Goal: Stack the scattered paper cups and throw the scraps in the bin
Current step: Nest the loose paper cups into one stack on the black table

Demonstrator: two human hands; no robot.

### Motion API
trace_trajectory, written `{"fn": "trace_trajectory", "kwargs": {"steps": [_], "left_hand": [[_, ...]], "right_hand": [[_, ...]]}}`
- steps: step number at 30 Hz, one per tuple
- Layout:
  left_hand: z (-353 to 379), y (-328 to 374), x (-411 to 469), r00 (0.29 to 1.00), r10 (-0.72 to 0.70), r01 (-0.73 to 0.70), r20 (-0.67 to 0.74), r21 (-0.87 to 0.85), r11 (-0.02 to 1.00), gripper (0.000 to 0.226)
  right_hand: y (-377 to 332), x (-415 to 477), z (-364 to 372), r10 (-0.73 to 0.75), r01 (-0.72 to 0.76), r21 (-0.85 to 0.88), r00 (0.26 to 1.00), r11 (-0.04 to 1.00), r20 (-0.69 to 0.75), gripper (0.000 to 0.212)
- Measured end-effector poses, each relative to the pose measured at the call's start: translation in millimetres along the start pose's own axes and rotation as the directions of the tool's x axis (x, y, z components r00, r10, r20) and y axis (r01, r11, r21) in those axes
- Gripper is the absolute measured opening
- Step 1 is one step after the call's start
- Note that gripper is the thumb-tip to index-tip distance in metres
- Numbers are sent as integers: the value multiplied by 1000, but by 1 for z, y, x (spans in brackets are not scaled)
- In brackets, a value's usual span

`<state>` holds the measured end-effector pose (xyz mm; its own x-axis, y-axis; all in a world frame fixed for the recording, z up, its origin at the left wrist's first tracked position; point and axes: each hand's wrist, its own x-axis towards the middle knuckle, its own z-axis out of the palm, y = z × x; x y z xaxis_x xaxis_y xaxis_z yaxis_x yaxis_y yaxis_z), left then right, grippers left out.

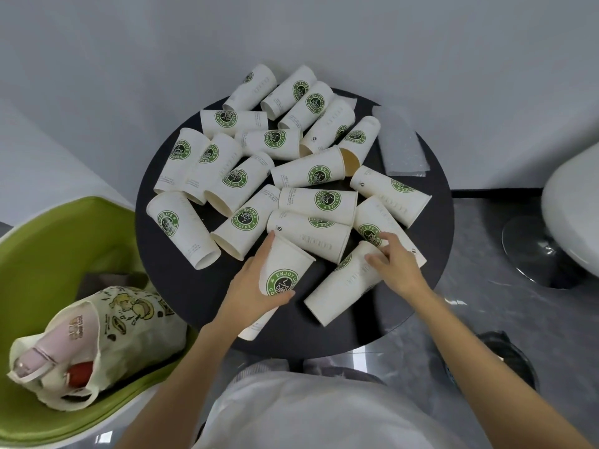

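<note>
Left hand (254,288) grips the left cup (285,270). The thumb lies across the cup below its badge and the fingers (267,251) run up its far side to the closed end. The cup is tilted, with its open end toward the person's body. Its round green badge reads "ENJOY LIFE COFFEE".

Right hand (397,265) has curled fingers (376,259) closed around the closed end of the right cup (345,285). That cup lies on its side on the black round table (436,228), open end toward the person. Its badge is only partly visible at the fingertips. The raised lettering on its wall is not legible.

Beyond both sets of fingers, the other cups (311,171) lie scattered on their sides, many touching or overlapping. Where their badges face up, they are the same green kind.

Far past the right fingertips, a clear plastic wrapper (402,144) lies flat at the table's back edge.

Below the right forearm, a dark bin (515,361) stands on the floor.

Left of the left hand, a printed tote bag (113,332) rests on a green chair (48,254). Its print cannot be read.
</note>
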<state>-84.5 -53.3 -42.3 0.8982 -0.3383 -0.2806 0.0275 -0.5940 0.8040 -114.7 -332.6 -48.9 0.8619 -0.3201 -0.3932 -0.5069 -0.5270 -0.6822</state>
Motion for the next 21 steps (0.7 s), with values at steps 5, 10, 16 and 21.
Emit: {"fn": "trace_trajectory", "kwargs": {"steps": [5,10,16,21], "left_hand": [[-7,-2,-5,1000,-20,21,-9,23,1000,107],[-18,-10,-7,999,-33,33,-6,48,998,111],[-37,-18,-7,1000,0,0,2,64,998,112],[-51,-20,-3,997,6,-11,73,70,997,110]], "right_hand": [[0,-2,1,23,-22,103,1000,994,-11,25],[-5,-10,-9,-31,43,187,997,982,-64,9],[-25,-19,-34,-79,154,304,966,940,-246,14],[-55,-15,-41,-134,306,397,904,866,-405,24]]}}
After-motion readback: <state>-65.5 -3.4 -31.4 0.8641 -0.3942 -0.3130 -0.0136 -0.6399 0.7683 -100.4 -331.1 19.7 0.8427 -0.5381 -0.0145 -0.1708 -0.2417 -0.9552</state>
